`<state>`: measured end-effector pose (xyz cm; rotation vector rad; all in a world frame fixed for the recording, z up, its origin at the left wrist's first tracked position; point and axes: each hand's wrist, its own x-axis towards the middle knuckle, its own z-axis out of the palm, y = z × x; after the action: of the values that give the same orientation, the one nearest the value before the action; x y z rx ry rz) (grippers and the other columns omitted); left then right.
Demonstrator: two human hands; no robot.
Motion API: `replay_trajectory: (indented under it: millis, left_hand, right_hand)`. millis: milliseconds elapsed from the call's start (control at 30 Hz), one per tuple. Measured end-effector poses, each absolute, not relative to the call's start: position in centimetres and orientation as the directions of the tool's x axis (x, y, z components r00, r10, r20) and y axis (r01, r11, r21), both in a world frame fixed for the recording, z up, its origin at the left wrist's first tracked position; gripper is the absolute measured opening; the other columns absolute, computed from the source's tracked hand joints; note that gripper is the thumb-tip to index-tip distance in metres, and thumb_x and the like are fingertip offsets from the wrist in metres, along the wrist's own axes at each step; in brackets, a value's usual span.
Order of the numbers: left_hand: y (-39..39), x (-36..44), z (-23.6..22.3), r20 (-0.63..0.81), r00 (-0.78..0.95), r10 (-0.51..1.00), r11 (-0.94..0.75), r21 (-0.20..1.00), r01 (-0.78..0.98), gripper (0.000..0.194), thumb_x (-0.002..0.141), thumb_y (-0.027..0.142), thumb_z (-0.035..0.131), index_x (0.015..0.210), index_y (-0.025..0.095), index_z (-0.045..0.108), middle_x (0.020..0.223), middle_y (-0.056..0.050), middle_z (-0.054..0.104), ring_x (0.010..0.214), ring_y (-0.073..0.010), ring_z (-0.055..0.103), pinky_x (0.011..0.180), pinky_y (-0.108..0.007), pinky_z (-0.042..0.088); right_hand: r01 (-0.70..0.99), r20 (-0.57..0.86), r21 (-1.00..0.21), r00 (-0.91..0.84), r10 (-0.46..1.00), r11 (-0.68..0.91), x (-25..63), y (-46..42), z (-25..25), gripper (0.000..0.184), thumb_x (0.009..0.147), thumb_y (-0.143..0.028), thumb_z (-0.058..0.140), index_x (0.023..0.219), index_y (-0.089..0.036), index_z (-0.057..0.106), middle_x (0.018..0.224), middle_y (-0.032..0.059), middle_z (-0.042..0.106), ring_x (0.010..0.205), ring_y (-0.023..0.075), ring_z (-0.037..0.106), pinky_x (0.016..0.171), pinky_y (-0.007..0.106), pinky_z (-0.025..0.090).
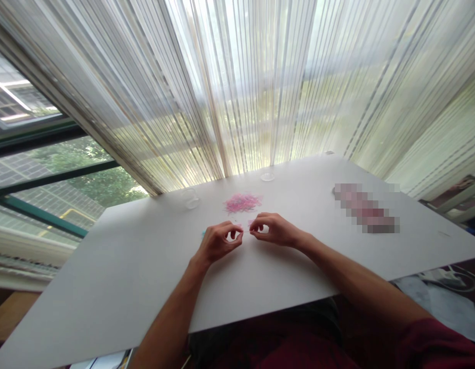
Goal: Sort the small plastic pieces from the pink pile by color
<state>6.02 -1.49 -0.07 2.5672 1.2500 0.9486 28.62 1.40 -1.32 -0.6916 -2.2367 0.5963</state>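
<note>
A large window (48, 174) and a long pale striped curtain (237, 92) fill the upper part of the view, and bright daylight comes through them. In front of them stands a wide white table (106, 277), and a dark red sleeve (441, 346) shows at the lower right corner. On the table, at the far right, lies a long object (366, 207), but it is blurred, so I cannot tell what it is. Near the far edge are a clear plastic cup (190, 198) and a clear round lid (267, 176). In the middle lies a loose pile of pink strands (242, 203), just beyond the hands. They look very light and soft, and probably they tangle easily, so it seems best to take one by its end, not to grab the pile. The left hand (218, 242) and the right hand (274, 229) are close together above the table, with a small teal piece (202, 233) just beside the left one. Both are almost closed, and their fingertips (239, 237) curl inward. Between them they seem to pinch a thin strand (246, 231), which is so fine that it is hard to see clearly.
</note>
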Motion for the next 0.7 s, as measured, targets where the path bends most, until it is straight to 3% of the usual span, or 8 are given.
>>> replay_trajectory:
  millis: [700]
  left_hand:
    - [0.1, 2.8, -0.3, 0.440, 0.375, 0.816, -0.536, 0.334, 0.775, 0.017, 0.086, 0.033, 0.061, 0.087, 0.024, 0.076, 0.066, 0.002, 0.055, 0.056, -0.0076, 0.050, 0.056, -0.019, 0.039]
  right_hand:
    - [0.464, 0.473, -0.612, -0.434, 0.767, 0.640, 30.5, 2.8, -0.6, 0.012, 0.085, -0.021, 0.058, 0.082, -0.018, 0.069, 0.075, 0.0033, 0.065, 0.068, 0.0134, 0.060, 0.067, 0.026, 0.049]
